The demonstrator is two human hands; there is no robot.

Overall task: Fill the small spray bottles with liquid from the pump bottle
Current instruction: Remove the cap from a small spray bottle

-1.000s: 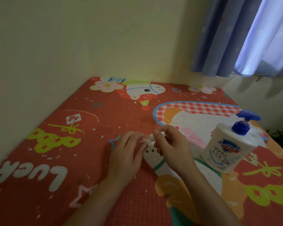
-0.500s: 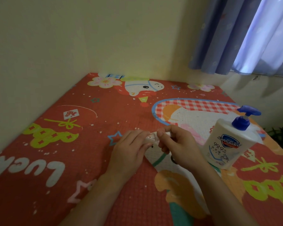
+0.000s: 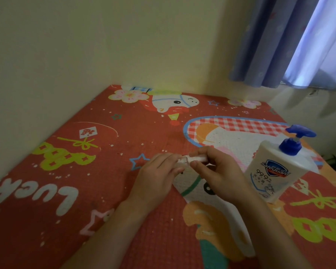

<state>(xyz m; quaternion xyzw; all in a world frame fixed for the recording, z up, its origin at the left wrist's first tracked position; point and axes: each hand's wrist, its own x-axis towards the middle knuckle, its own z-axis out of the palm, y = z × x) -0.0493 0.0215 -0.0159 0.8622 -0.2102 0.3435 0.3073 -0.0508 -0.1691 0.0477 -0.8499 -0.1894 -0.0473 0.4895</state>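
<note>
Both hands meet low over the mat (image 3: pixel 66 220), working one small clear spray bottle (image 3: pixel 184 159) between them. Left hand (image 3: pixel 157 177): fingers curled round one end of it, grip closed. Right hand (image 3: pixel 215 169): thumb and forefinger pinch the other end, remaining fingers folded under. Bottle lies roughly level, spanning the gap between the two sets of fingertips. Most of it is hidden by fingers; can't tell which end is the cap, or whether it holds any liquid.

Step in hand, my read: opening or closing the sprayer top, i.e. a twist or pull between the two grips. Likely the uncap before filling, but the frame doesn't settle it.

Just right of the right hand, slightly beyond the wrist: pump bottle (image 3: pixel 273 171), white body, blue pump head (image 3: pixel 297 136), standing on the mat and not touched. Spout direction is unclear from here.

No other small bottles visible anywhere on the mat.

Next move, if this is the uncap: separate top from body, park the top, bring the open neck upright under the pump spout with one hand, press the pump with the other. Narrow neck, so alignment must be close and the press gentle or it spills.

Beyond the hands: wall (image 3: pixel 85 45), and curtain (image 3: pixel 279 39) further to the right.
</note>
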